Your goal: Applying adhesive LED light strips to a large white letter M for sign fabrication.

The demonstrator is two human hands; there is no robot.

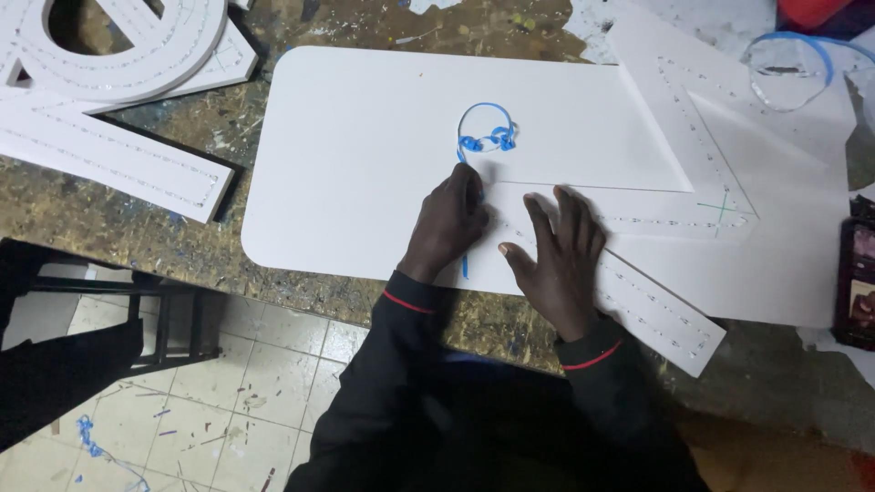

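Left hand point(448, 223), centre of the frame: the grip is clenched, knuckles up, over a narrow blue plastic strip point(465, 266). Whether the fingertips truly pinch the strip cannot be told, since they are hidden under the hand. A short end of the strip shows below the hand; above it the strip rises into a curled blue loop point(486, 128) lying on the large white rounded-corner board point(346, 173).

Right hand point(556, 260), just beside the left: released, palm down, fingers spread flat on a long white strip-shaped board with dotted lines along its edges point(656, 314), which runs toward the lower right.

Further out: a white angular cut piece point(729, 146) overlaps the board at right; white cut letter shapes point(109, 100) lie at upper left; a loose loop of clear and blue-edged film point(788, 68) sits at upper right; a dark box point(857, 282) stands at the right edge. All rest on a paint-spattered brown worktop point(164, 246).

Risks, as judged: the thin strip could snap or tear off short if pulled at a steep angle. If the flat hand eases its pressure, the strip-shaped board could slide. The near edge of the board overhangs the worktop slightly, so heavy downward pressure there could tip it.
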